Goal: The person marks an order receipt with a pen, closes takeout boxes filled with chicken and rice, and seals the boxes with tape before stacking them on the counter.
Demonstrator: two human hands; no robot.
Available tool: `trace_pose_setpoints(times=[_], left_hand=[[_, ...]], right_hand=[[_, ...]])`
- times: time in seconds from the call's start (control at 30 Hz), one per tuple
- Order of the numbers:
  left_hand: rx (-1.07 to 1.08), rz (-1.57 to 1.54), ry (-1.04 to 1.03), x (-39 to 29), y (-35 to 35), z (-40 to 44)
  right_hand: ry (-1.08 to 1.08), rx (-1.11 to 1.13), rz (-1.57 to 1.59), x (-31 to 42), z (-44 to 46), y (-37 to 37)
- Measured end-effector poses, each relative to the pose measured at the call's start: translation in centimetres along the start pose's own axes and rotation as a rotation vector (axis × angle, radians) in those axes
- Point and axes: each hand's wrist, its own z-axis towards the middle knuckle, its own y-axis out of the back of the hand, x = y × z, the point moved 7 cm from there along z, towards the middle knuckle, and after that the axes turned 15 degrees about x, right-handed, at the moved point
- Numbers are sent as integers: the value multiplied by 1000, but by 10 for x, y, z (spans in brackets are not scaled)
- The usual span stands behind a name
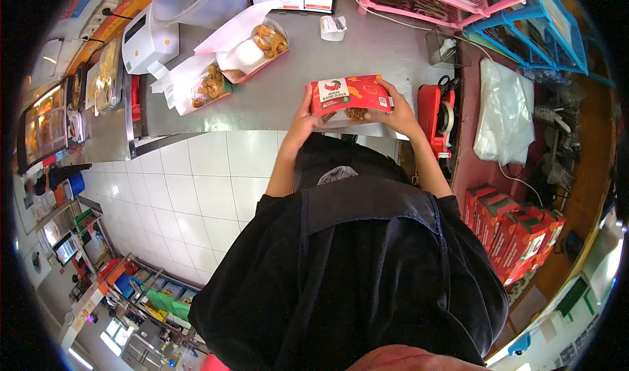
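Observation:
A red printed food box (350, 94) is held at the metal counter's front edge, its lid folded over. Pieces of fried chicken (356, 114) show through the gap at its near side. My left hand (303, 118) grips the box's left end, and my right hand (398, 113) grips its right end with the thumb near the gap. Farther left on the counter lie two open boxes: one holds fried chicken (270, 40) beside a white wrapped mound (248, 53), the other holds more fried chicken (209, 86).
A white printer (151, 43) and a clear tub (196, 2) stand at the back left. A tape dispenser (438, 118) with scissors is right of my right hand. Pink and blue racks (534, 27), plastic bags (503, 112) and stacked red boxes (511, 230) lie farther right.

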Motion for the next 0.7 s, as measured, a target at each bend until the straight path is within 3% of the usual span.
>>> trace_pose_setpoints(times=[0.07,0.13,0.17,0.23,0.33,0.5,0.63,0.7], left_hand=[[219,-562,-40,-19,-11,-4],[39,-829,117,-13,-7,0],[-52,-961,198,-6,-7,1],[-16,-545,241,0,-2,12],[-43,-174,303,11,4,11],[-210,258,366,8,7,4],[-218,406,482,9,6,8],[-202,378,478,11,6,10]], right_hand=[[54,55,68,-4,-1,0],[83,121,286,-23,7,-1],[-56,111,433,-36,12,-1],[-339,89,722,-60,16,-7],[-417,-23,467,-83,23,-7],[-404,-88,489,-87,22,-11],[-356,-160,518,-78,16,-13],[-444,-140,651,-91,10,-21]])
